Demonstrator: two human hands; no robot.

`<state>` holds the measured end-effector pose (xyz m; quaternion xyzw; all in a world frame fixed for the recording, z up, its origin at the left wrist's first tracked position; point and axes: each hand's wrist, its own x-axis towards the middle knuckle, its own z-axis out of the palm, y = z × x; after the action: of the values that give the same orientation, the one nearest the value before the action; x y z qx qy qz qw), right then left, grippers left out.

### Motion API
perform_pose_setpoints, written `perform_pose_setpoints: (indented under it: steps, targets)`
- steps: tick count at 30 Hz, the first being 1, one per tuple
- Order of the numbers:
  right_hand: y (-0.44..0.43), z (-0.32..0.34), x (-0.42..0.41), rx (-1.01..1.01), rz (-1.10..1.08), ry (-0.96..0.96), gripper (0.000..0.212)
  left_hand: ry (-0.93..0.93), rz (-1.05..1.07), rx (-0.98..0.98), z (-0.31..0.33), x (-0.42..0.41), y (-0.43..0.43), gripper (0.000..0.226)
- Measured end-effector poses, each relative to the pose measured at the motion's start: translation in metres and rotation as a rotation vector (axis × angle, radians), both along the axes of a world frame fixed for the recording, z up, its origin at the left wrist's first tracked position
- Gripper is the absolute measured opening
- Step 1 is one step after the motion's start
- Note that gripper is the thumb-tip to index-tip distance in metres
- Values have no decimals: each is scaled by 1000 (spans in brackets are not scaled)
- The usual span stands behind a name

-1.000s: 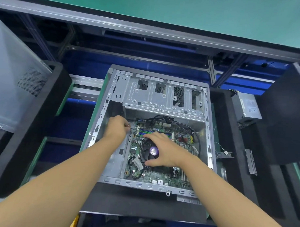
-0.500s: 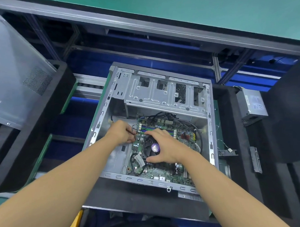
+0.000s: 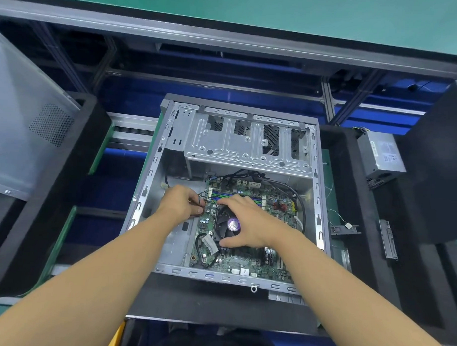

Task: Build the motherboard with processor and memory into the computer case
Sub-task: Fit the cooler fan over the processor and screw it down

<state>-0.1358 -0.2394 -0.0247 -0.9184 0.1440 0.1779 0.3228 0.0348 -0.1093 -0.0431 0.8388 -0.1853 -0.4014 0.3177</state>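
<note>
The open grey computer case [image 3: 171, 134] lies on its side in the middle. A green motherboard [image 3: 247, 264] sits inside its lower half, with blue and green memory slots [image 3: 222, 196] at its far edge. A black processor cooler fan [image 3: 226, 228] with a purple label stands on the board. My right hand [image 3: 249, 222] grips the fan, fingers on its far edge and thumb on its near edge. My left hand [image 3: 181, 203] is curled at the board's left edge and pinches thin wires [image 3: 202, 197] there.
A drive cage [image 3: 246, 145] fills the case's far half. Black cables [image 3: 299, 203] loop over the board's right side. A grey power supply [image 3: 381, 155] rests on black foam at the right. A translucent side panel [image 3: 24, 129] leans at the left.
My left hand has shifted right to the board's left edge and closed on the wires. My right hand stays on the fan. The view has drifted slightly.
</note>
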Motion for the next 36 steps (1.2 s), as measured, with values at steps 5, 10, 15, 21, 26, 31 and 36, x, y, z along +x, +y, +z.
perform_pose_setpoints:
  steps: [5,10,15,21,26,31,36]
  targets:
    - [1,1,0,-5,4,2,102,-86,-60,13,0,0,-2,12]
    - [1,0,0,-5,-1,1,102,-107,-113,6,1,-3,-4,11]
    - [1,-1,0,-6,2,-1,102,-140,-173,34,2,-4,-7,8]
    - [0,-2,0,-1,2,-4,102,-228,-204,32,6,-6,-9,10]
    - [0,-2,0,7,2,-2,101,-260,-290,84,7,-7,-12,15]
    - [0,-3,1,5,3,-6,102,-323,-330,71,8,-7,-10,12]
    - [0,-4,1,7,5,-8,102,-336,-308,34,6,-6,-7,6]
